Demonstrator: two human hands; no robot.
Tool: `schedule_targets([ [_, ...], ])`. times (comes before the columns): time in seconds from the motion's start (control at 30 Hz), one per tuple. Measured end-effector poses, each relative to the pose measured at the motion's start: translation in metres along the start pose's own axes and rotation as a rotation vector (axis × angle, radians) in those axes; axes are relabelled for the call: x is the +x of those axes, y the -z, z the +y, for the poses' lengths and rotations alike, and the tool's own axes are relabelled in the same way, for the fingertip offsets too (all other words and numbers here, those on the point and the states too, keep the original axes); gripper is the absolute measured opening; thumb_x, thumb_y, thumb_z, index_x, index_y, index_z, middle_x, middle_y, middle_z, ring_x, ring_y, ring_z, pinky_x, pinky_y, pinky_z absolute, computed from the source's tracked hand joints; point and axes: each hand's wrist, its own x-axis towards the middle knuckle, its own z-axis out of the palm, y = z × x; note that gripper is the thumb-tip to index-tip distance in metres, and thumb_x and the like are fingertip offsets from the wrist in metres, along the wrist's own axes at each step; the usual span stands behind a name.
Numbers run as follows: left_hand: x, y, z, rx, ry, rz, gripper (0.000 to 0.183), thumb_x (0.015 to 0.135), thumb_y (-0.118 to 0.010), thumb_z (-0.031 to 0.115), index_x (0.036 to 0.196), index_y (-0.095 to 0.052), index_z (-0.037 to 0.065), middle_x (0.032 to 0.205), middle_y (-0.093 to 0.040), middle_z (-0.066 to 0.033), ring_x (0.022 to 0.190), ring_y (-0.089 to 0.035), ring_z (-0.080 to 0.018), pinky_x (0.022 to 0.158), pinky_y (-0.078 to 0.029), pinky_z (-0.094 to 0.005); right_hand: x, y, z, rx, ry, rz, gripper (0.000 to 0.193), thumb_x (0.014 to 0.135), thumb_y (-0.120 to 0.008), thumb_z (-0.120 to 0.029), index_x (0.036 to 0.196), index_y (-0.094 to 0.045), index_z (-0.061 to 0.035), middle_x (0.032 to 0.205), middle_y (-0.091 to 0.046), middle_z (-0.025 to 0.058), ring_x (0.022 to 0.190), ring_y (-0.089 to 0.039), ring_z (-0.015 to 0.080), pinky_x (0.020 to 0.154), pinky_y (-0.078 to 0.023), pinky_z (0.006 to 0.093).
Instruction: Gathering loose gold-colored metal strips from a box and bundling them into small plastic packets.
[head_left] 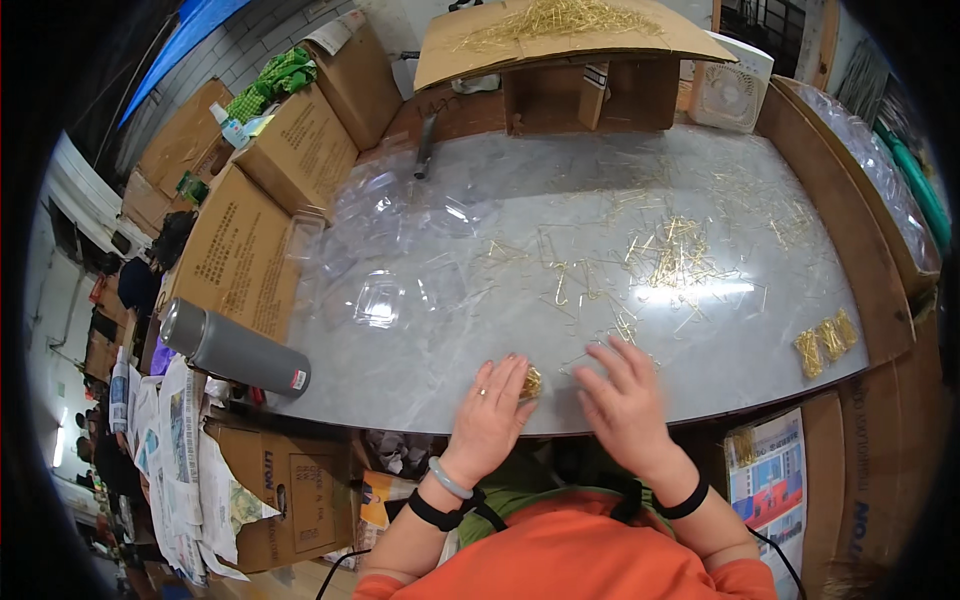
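Pretty much a small workshop, I'd say: grey worktable (735, 370) littered with gold wire hooks (675, 258) and clear plastic shells (380, 298), cardboard boxes (232, 250) lining the sides, plus a white box fan (727, 95) at the back corner.

Strip of white glare on the grey tabletop (760, 375), slightly blurred right-hand fingers (631, 362), bowed lines toward black edges.
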Motion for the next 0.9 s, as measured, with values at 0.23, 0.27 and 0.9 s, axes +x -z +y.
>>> schedule_targets([
  [0.23,-0.003,-0.01,0.006,-0.023,0.042,0.116,0.069,0.088,-0.07,0.014,0.147,-0.039,-0.005,0.142,-0.047,-0.0233,0.136,-0.044,-0.0408,0.116,-0.033,-0.0564,-0.001,-0.026,-0.031,-0.032,0.003,-0.11,0.046,0.092,-0.068,-0.029,0.13,-0.062,-0.0045,0.144,-0.053,0.0105,0.14,-0.039,0.0388,0.115,-0.025,0.0599],
  [0.27,-0.004,-0.01,0.006,0.0,0.044,0.106,0.068,0.087,-0.071,0.013,0.145,-0.041,-0.005,0.142,-0.047,-0.0228,0.136,-0.044,-0.0407,0.116,-0.032,-0.057,-0.001,-0.026,-0.031,-0.034,0.006,-0.117,0.047,0.092,-0.067,-0.03,0.131,-0.061,-0.0041,0.144,-0.053,0.0104,0.14,-0.039,0.0384,0.116,-0.024,0.0604],
  [0.9,-0.004,-0.011,-0.003,-0.081,0.093,0.157,0.069,0.088,-0.076,0.016,0.145,-0.041,-0.003,0.134,-0.053,-0.0229,0.129,-0.049,-0.0432,0.113,-0.038,-0.0535,-0.001,-0.001,0.016,-0.278,-0.203,-0.138,0.061,0.093,-0.067,-0.035,0.141,-0.049,-0.002,0.148,-0.046,0.019,0.141,-0.038,0.0421,0.118,-0.021,0.0614],
])
